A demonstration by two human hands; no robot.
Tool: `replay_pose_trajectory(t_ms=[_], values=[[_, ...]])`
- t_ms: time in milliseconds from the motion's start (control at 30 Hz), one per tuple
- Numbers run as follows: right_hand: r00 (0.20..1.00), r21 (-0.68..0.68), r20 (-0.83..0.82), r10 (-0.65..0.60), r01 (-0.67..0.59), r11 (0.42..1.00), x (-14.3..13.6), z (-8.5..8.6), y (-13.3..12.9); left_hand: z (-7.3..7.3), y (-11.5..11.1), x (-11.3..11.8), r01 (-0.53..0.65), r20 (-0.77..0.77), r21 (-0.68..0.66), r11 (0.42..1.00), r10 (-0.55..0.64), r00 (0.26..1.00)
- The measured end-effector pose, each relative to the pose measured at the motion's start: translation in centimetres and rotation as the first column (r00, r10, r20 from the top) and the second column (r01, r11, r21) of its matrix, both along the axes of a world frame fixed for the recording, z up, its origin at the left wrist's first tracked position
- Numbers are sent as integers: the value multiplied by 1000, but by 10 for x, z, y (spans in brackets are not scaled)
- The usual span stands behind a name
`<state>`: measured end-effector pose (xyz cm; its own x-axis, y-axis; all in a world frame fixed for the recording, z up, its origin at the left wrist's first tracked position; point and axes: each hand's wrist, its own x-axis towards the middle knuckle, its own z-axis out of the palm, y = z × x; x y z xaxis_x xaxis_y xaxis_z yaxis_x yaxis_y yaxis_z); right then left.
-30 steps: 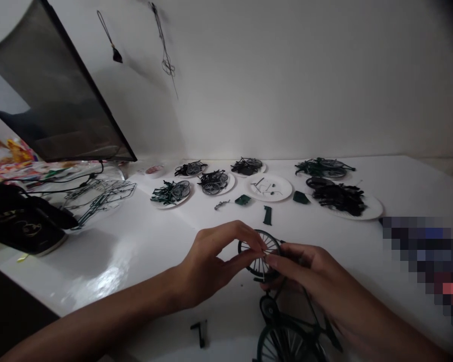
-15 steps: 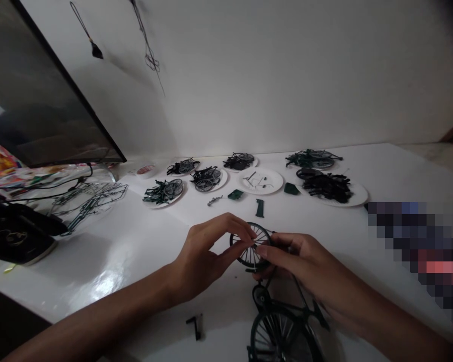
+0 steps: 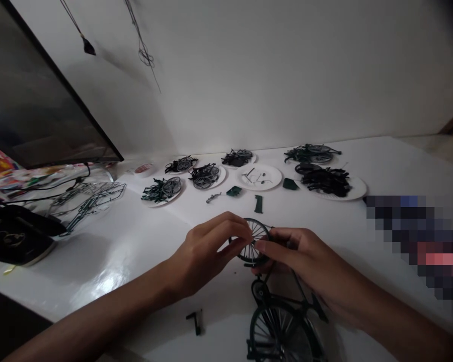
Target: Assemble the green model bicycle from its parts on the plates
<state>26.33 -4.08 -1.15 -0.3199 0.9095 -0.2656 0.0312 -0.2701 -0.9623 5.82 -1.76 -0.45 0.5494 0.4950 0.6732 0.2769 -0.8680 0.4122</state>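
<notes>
A dark green toy bicycle [image 3: 266,296] is held over the white table, one spoked wheel [image 3: 254,255] at the far end and a larger-looking wheel [image 3: 281,329] close to me. With thumb and fingers pinched, my left hand [image 3: 221,246] works at the hub of the far wheel; any small part between those fingertips is hidden. My right hand [image 3: 292,249] grips the bicycle around that same wheel, its thumb near the hub and its other fingers behind. A small black crank-shaped piece [image 3: 196,323] lies on the table left of the bicycle.
Paper plates with bicycle parts [image 3: 162,192] stand along the wall; one plate [image 3: 260,178] bears thin small pieces. Loose green pieces [image 3: 258,204] lie before them. At left are a monitor [image 3: 49,90], part frames [image 3: 94,198] and a black case [image 3: 18,234].
The view has shifted slightly. My left fingertips have closed in a little at the wheel hub, while my right hand keeps its hold on the bicycle.
</notes>
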Motion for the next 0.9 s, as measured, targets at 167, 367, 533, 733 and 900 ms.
replay_pose_trajectory(t_ms=[167, 367, 533, 733, 900], values=[[994, 121, 105, -27, 14, 993, 0, 7, -2, 1, -1, 2, -57, 43, 14, 998, 56, 997], [907, 396, 374, -193, 32, 918, -2, 26, -13, 8, -7, 2, -65, 130, 93, 994, 52, 990], [807, 621, 446, -387, 33, 783, -7, 33, -22, 15, -16, 1, -15, 90, 186, 982, -2, 996], [824, 703, 383, -417, 33, 710, -8, 36, -26, 19, -17, -2, -46, 71, 196, 979, 32, 997], [815, 731, 383, -435, 20, 682, -9, 32, -25, 21, -19, -4, -59, 26, 159, 986, 56, 998]])
